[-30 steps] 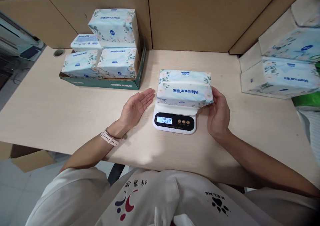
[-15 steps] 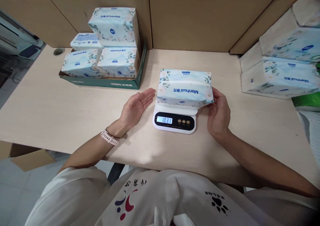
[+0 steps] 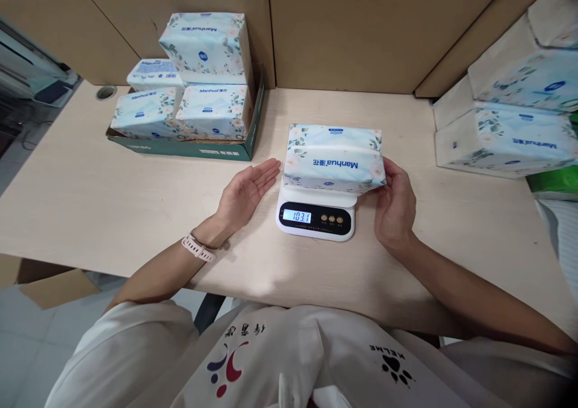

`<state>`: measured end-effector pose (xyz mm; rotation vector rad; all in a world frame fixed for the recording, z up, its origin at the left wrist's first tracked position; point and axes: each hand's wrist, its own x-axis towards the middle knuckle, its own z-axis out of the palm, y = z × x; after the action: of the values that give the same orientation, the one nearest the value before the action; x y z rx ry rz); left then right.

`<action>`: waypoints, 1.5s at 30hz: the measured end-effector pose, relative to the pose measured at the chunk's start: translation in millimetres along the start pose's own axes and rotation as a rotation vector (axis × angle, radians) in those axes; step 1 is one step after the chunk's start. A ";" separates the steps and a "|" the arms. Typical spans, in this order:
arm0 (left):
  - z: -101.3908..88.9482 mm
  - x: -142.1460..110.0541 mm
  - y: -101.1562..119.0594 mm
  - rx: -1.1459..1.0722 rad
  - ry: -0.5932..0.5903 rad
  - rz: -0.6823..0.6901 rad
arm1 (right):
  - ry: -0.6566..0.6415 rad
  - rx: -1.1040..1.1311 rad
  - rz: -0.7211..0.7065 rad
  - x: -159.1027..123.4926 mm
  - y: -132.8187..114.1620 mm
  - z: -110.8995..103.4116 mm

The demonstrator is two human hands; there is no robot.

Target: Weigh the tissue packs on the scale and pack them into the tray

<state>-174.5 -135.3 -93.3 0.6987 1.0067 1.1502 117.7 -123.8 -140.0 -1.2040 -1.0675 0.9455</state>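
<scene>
Head view: tissue pack [image 3: 334, 158] lies on white scale [image 3: 316, 233], mid-worktop [image 3: 176, 197], between near and back edges; display [image 3: 297, 216] reads 103.1. Left hand [image 3: 244, 197] just beside pack's left end, palm up, fingers straight, pressed together. Right hand [image 3: 397, 206] at pack's right end, fingertips partly hidden, can't tell if pinching. Green tray [image 3: 180, 148] of packs by back edge, left; stacked packs [image 3: 519, 140] toward back right corner.

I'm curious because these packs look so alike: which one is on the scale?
The pack between the left hand and right hand; the others are in the tray or the stack at far right.
</scene>
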 end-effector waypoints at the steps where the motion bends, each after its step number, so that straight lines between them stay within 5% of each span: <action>1: 0.3 -0.2 0.1 -0.002 0.002 0.002 | 0.002 -0.002 -0.001 -0.3 -0.8 0.3; 11: -0.8 0.6 -1.6 -0.024 -0.001 0.017 | 0.036 -0.058 -0.134 -5.6 -5.0 1.0; 33: -2.1 2.2 -4.7 0.081 -0.010 0.139 | 0.097 -0.120 -0.170 -0.6 -2.1 1.3; 40: -0.9 13.1 -26.4 0.199 -0.253 0.293 | -0.034 -0.313 -0.072 -6.9 -2.4 -4.5; 45: 10.9 10.5 -15.3 0.201 -0.334 0.343 | -0.165 -0.274 -0.211 -4.6 -20.4 7.3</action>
<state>-157.5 -129.3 -105.1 1.2179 0.7394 1.1827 109.7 -129.2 -120.1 -1.2196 -1.4623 0.7605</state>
